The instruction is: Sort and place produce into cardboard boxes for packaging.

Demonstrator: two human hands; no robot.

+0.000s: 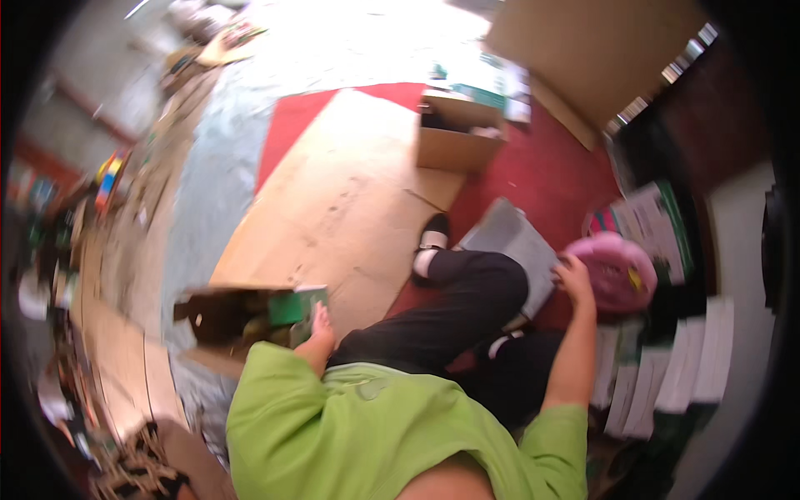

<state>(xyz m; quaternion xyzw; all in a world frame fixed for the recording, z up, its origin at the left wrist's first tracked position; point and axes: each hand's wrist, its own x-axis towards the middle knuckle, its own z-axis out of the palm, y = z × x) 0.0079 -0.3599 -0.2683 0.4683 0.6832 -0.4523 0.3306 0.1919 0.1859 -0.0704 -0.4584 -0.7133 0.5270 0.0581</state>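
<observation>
My left hand (319, 328) is closed against the side of a small green-and-white carton (288, 309); motion blur softens its fingers. That carton sits at the right end of an open brown cardboard box (218, 361), which holds other dark and greenish items I cannot make out. On the other side, my right hand (573, 280) has its fingers apart and slightly bent, with nothing visible in it. It hovers by the left rim of a pink plastic basin (607, 268), and whether it touches the rim is unclear. A small yellow thing lies in the basin.
A grey flat sheet (518, 237) lies beyond my bent legs on the red floor covering (546, 179). Flattened cardboard (333, 208) spreads ahead. Another open carton (460, 150) stands farther off. White cartons (662, 371) line the right side, and a large cardboard panel (592, 54) leans behind.
</observation>
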